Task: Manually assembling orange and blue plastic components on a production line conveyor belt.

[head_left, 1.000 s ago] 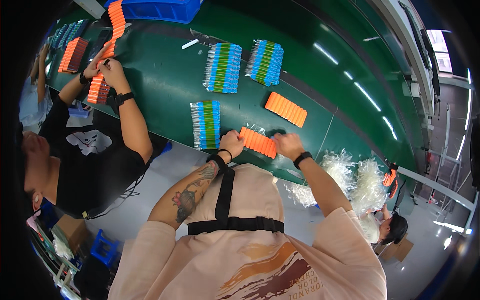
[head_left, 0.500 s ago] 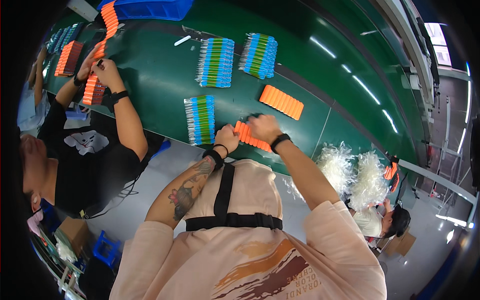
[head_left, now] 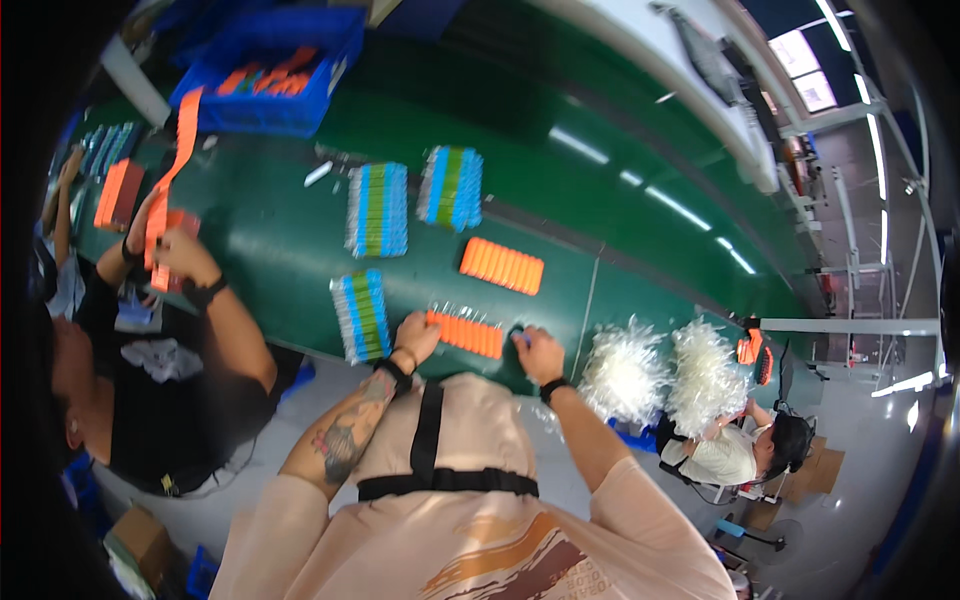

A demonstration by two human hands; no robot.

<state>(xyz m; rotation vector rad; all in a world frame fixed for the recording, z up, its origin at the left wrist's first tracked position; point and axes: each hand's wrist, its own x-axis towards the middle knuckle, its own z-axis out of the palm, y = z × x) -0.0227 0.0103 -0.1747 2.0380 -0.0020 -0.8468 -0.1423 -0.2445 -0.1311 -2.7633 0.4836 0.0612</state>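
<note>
A row of orange tube-like pieces (head_left: pixel 466 335) lies side by side on the green table in front of me, with thin clear pieces sticking out along its far edge. My left hand (head_left: pixel 416 338) is closed at the row's left end, fingers bent against it. Just off the right end, my right hand (head_left: pixel 541 355) is closed around a small dark bluish thing, too small to make out. Beyond the row lies a second block of orange pieces (head_left: pixel 502 266). A stack of slim blue, green and clear pieces (head_left: pixel 361 315) stands left of my left hand.
Two more blue-and-green stacks (head_left: pixel 378 210) (head_left: pixel 450 188) lie farther back, near a small white stick (head_left: pixel 318 174). Fluffy heaps of clear plastic strips (head_left: pixel 625 375) sit to the right. At left, a co-worker handles an orange strip (head_left: pixel 185 140) by a blue bin (head_left: pixel 270 118).
My right hand has come off the orange row to its right side. Clear pieces now show along the row's far edge. The whole view has shifted, and the co-worker's orange strip has moved.
</note>
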